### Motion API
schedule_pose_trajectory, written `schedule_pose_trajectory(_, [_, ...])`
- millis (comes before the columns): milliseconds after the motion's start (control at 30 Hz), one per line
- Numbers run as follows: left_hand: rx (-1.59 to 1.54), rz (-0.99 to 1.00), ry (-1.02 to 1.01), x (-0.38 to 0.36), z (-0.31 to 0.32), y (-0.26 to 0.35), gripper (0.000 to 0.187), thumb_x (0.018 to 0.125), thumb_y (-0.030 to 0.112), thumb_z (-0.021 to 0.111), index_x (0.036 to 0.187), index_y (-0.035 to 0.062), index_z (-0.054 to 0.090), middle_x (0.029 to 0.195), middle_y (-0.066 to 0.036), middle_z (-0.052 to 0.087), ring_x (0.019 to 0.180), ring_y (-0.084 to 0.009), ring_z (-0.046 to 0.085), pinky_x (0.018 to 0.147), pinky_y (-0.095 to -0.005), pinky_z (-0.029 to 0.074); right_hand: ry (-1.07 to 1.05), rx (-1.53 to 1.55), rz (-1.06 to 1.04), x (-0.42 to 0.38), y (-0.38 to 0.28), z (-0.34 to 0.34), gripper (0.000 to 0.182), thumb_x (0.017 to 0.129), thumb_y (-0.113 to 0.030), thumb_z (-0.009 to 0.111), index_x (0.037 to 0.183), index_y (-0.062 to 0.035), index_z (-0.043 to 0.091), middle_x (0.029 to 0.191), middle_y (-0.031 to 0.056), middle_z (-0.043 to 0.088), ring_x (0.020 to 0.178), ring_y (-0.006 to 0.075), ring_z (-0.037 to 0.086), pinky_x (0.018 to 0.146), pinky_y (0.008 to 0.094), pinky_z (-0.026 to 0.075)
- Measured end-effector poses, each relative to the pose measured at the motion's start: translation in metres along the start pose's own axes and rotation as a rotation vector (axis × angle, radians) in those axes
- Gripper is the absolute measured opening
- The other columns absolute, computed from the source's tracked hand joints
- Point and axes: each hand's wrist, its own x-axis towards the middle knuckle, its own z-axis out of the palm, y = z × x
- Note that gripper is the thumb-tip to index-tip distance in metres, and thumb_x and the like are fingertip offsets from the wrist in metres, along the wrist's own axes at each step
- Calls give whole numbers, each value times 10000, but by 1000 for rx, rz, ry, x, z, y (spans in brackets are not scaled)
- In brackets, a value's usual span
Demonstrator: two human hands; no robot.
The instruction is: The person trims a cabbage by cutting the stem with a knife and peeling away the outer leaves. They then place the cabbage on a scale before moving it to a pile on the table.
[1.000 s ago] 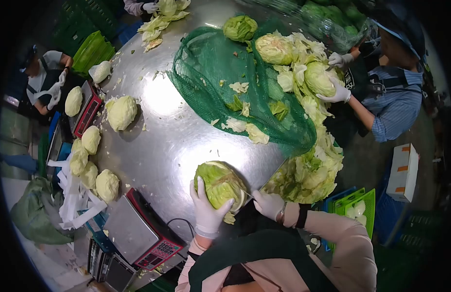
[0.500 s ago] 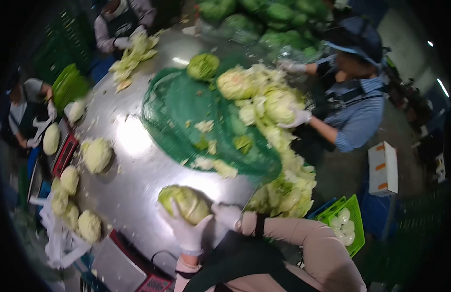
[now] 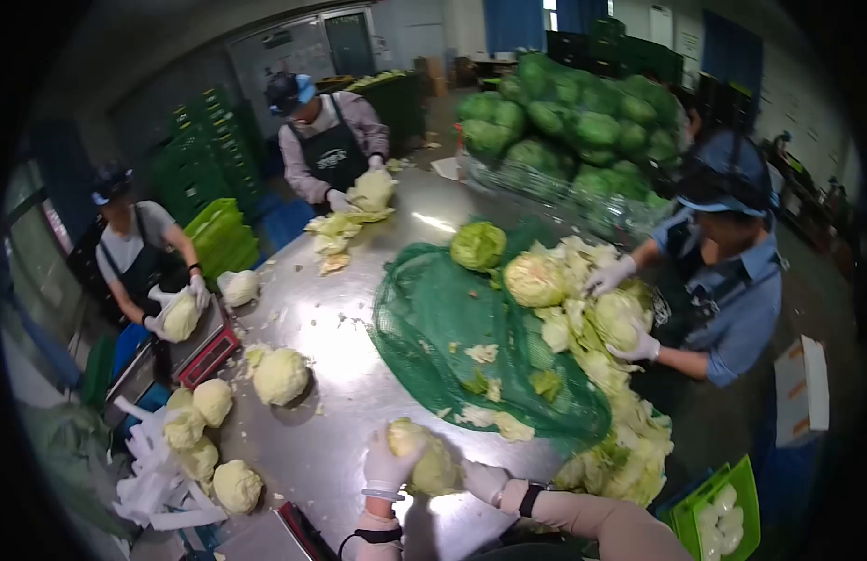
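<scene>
A pale green cabbage (image 3: 432, 465) is on the metal table near its front edge. My left hand (image 3: 389, 465), in a white glove, grips the cabbage from its left side, fingers over the top. Close against the cabbage's right side is my right hand (image 3: 487, 481), also gloved, with its fingers curled in; what it holds, if anything, is hidden. A green net (image 3: 433, 327) lies beyond, with leaf scraps on it.
Across the metal table (image 3: 331, 374) stand three co-workers handling cabbages. Trimmed cabbages (image 3: 281, 377) and a red scale (image 3: 209, 355) are at left, loose leaves (image 3: 630, 453) at right. Bagged green cabbages (image 3: 592, 122) stand behind; a green crate (image 3: 744, 524) is at lower right.
The view has tilted up, showing more of the room. The cabbage in my left hand has been turned, its pale side now showing. The co-worker at the back now holds a cabbage.
</scene>
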Motion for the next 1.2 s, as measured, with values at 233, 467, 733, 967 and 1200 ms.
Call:
schedule_pose_trajectory(233, [54,-19,24,-10,2,8,833,659,502,701,1262,-1,423,1166,-252,479,1044,-376,520,879,-398,444,64,-54,10,-5,10,13,243,832,-238,480,1005,-69,467,858,200,615,753,382,622,630,481,508])
schedule_pose_trajectory(467, [-58,-31,-87,15,-3,-38,866,672,571,664,1284,9,417,1185,-239,485,1067,-367,524,874,-404,449,-1,-49,44,14,8,11,296,852,-283,455,1096,-117,478,976,168,597,771,389,617,656,482,509])
schedule_pose_trajectory(733, [-301,-71,131,24,-6,-37,850,666,473,717,1296,11,384,1259,-277,424,1154,-385,452,931,-400,406,301,-6,-52,20,-2,21,296,873,-335,452,1050,-104,506,807,201,631,707,407,611,636,500,494])
schedule_pose_trajectory(967, [64,203,241,-37,23,10,912,619,453,746,1341,82,331,1346,-275,296,1219,-471,298,972,-483,356,123,-11,-78,-5,-12,2,379,879,-323,418,1098,-21,482,794,218,633,679,411,602,638,492,482])
schedule_pose_trajectory(1200, [-10,41,8,4,5,28,694,624,336,721,1202,58,457,1179,-225,474,1083,-405,467,910,-434,415,123,-90,7,-4,-10,-17,242,875,-119,370,1068,-18,475,905,186,619,864,336,622,687,415,521])
